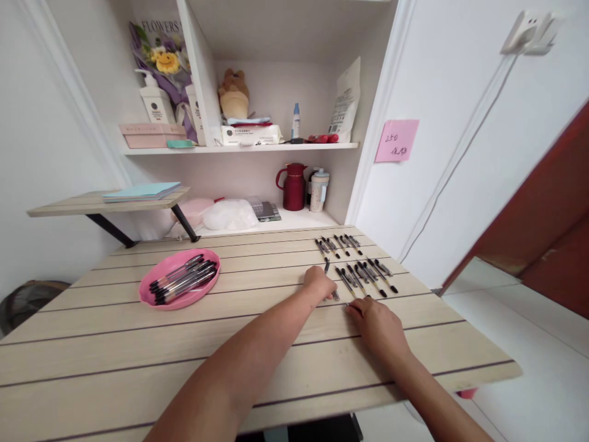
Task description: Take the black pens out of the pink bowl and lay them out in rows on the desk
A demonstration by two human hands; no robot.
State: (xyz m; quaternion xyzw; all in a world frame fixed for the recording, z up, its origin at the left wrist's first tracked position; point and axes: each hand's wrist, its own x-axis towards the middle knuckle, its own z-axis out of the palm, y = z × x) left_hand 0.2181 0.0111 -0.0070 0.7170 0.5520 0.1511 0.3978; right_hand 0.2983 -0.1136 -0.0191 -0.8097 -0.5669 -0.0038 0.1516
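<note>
My left hand (319,284) is closed around a slim pen (327,266) with a clear grey barrel, lying at the left end of the nearer row. Beside it, my right hand (378,322) rests low with its fingers pinched together at the near end of that row. A small pale tip shows at those fingers, but what they hold is mostly hidden. Pens and pen parts (367,277), dark-ended with clear barrels, lie slanted in the nearer row. Behind them is a second row of similar pieces (338,245). At left, a pink tray (145,293) holds a pile of black-and-clear pens (184,279).
The slatted wooden table (276,368) ends at a right edge above the floor. A small raised shelf (69,203) stands at back left with blue paper (142,191). Behind are a red jug (294,188), a cup (319,191) and a plastic bag (230,215).
</note>
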